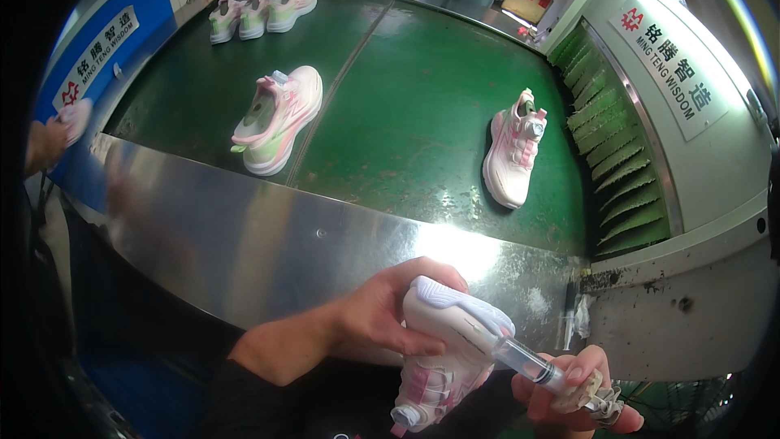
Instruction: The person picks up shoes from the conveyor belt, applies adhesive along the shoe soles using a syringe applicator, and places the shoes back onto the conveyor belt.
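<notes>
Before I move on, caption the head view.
Left hand holds a white-and-pink shoe, right hand a clear plastic syringe near the shoe's sole, beside a green belt.

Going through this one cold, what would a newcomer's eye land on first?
Probably the pale pink sneaker at the bottom, tipped over in the left hand, with the right hand bringing a clear syringe to its sole edge. Next, the broad green conveyor belt across the middle, with five similar sneakers spread over it. Then the ragged green strip curtain at the machine opening on the right.
</notes>
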Demonstrator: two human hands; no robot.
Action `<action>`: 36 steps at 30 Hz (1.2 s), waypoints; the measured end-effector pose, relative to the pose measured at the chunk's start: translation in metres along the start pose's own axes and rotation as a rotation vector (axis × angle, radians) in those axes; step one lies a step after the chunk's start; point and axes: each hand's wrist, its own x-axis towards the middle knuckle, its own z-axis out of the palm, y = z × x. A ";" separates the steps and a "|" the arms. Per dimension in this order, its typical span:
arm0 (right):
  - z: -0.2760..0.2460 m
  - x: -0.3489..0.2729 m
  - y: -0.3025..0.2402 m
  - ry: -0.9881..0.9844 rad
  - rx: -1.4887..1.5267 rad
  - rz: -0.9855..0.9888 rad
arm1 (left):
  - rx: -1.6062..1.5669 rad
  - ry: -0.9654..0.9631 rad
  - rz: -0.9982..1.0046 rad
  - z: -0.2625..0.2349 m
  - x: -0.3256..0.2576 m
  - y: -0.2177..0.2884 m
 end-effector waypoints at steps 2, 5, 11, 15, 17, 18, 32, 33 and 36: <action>0.003 -0.001 -0.005 0.032 -0.016 0.048 | -0.005 -0.015 -0.001 0.002 0.002 0.001; 0.005 -0.003 -0.006 0.092 -0.045 0.116 | -0.041 -0.015 -0.024 0.003 0.000 0.002; 0.000 0.005 0.003 0.027 -0.021 0.049 | 0.063 -0.035 0.026 0.003 0.000 0.005; 0.003 0.006 0.001 0.061 -0.110 -0.007 | 0.045 -0.032 0.013 0.005 0.004 0.004; 0.005 0.007 0.002 0.071 -0.090 0.019 | 0.075 -0.008 -0.001 0.004 -0.001 0.006; 0.004 0.008 0.006 0.067 -0.068 0.035 | 0.080 0.026 -0.007 0.003 -0.006 0.008; -0.003 -0.007 0.007 0.135 -0.010 0.023 | 0.006 0.142 -0.093 0.001 -0.003 0.005; -0.005 -0.008 0.008 0.135 -0.018 0.017 | -0.024 0.152 -0.062 -0.001 -0.002 0.000; -0.013 -0.015 0.012 0.050 0.112 0.002 | -0.027 0.172 -0.038 -0.005 -0.001 -0.003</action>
